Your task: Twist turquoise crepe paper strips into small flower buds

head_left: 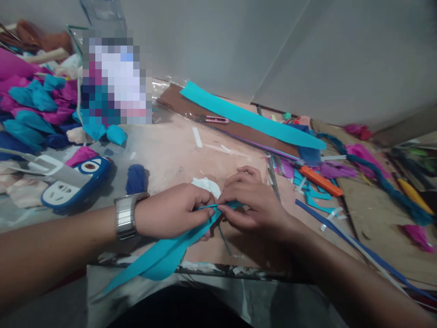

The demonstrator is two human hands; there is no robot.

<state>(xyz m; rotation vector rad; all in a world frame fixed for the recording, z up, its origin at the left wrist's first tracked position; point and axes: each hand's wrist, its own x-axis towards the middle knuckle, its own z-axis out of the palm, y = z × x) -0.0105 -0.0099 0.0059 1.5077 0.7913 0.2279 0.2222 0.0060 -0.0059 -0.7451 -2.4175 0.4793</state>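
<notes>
A turquoise strip of thin sheet material hangs from my hands over the table's front edge, its lower end tapering to the left. My left hand, with a metal watch at the wrist, pinches a fold of this strip between thumb and forefinger. Close against it, my right hand grips the same strip with thumb and fingertips. Just behind the fingers lies a crumpled white piece, partly hidden by them. A thin dark strand shows below my hands.
A blue and white power strip and a dark blue bundle lie left, near piled coloured bundles. Behind are a long turquoise strip, brown sheets and pink thread snips. An orange utility knife lies right among scraps.
</notes>
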